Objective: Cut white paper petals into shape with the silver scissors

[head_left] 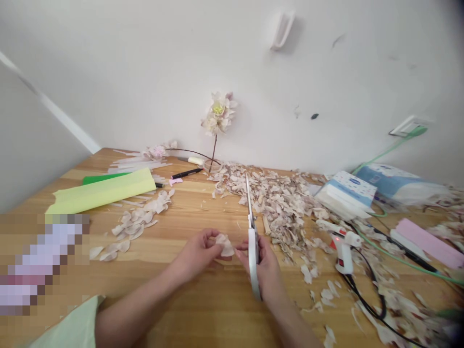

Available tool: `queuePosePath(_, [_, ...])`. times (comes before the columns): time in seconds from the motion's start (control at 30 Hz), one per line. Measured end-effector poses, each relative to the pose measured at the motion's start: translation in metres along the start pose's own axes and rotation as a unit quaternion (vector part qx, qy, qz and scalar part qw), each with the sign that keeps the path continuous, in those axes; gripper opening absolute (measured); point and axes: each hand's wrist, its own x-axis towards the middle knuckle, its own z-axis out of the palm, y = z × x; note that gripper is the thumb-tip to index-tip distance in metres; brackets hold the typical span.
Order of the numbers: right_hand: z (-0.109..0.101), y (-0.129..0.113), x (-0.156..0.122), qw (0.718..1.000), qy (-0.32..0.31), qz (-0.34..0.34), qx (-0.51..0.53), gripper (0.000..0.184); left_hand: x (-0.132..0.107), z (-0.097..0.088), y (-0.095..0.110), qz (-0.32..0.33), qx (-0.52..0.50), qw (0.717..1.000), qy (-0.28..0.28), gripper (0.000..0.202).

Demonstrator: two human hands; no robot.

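Between thumb and fingers, my left hand (203,252) pinches a pale, thin petal (225,245). My right hand (266,263) is wrapped around the white handle of a pair of scissors (253,241), whose blades point away from me toward the wall. The right fingertips reach close to the petal's edge; whether they touch it I cannot tell. Left of my hands lies a row of cut petals (136,222). Beyond the scissors spreads a large heap of dry whitish scraps (286,203).
A flower on a stem (218,113) stands in a small round holder (212,166) by the wall. Yellow crepe paper (105,191) and a black marker (186,173) lie left. At right are a glue gun (342,251) with a red light, tissue packs (348,191) and pink paper (429,241).
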Motion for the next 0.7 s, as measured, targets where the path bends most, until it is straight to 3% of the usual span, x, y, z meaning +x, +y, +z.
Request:
queuePosePath(0.23, [0.003,0.001,-0.003,1.0,-0.001,-0.004,0.01,0.031,0.002,0.0,-0.006,0.117,0.045,0.99,0.071,0.025])
queuePosePath(0.43, [0.001,0.01,-0.002,0.999,0.011,-0.041,0.014,0.032,-0.003,0.001,-0.01,0.188,0.18,0.963,0.067,0.021])
queuePosePath(0.53, [0.0,0.014,0.0,0.998,0.027,-0.045,0.021,0.033,-0.003,0.003,-0.009,0.156,0.139,0.976,0.055,0.023])
queuePosePath(0.7, [0.001,0.014,0.0,0.997,0.068,-0.036,0.032,0.035,-0.002,0.008,-0.006,0.022,-0.032,0.999,0.021,0.032])
